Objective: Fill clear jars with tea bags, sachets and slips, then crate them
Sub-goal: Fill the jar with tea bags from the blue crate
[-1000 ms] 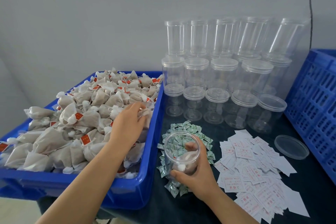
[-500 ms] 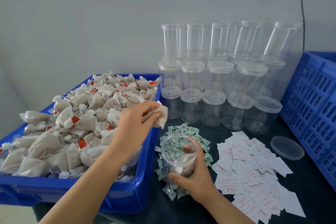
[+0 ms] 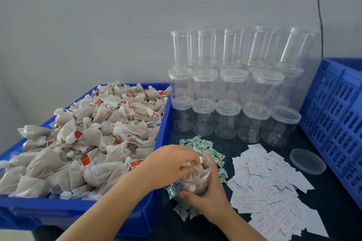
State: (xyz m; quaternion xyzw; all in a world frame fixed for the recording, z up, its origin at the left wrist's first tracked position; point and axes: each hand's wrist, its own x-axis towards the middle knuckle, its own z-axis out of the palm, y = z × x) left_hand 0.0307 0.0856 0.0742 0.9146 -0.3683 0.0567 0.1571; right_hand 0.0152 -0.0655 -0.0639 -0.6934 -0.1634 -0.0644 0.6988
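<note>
While the jar (image 3: 197, 178) is gripped low on its wall by the right hand (image 3: 210, 199), a tea bag (image 3: 193, 164) is pinched by the curled fingers of the left hand (image 3: 168, 164) at the jar's open mouth. Tea bags are seen inside it. The jar is held over the green sachets (image 3: 205, 146) on the dark desk (image 3: 333, 211), between the blue bin (image 3: 58, 213) and the slips (image 3: 262, 182). A loose lid (image 3: 308, 161) is lying near the crate (image 3: 337, 115).

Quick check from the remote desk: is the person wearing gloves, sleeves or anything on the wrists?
No. The left hand and right hand are bare: no gloves, rings, watch or bands show. Both forearms are uncovered to the frame edge, with no sleeve in view.
</note>
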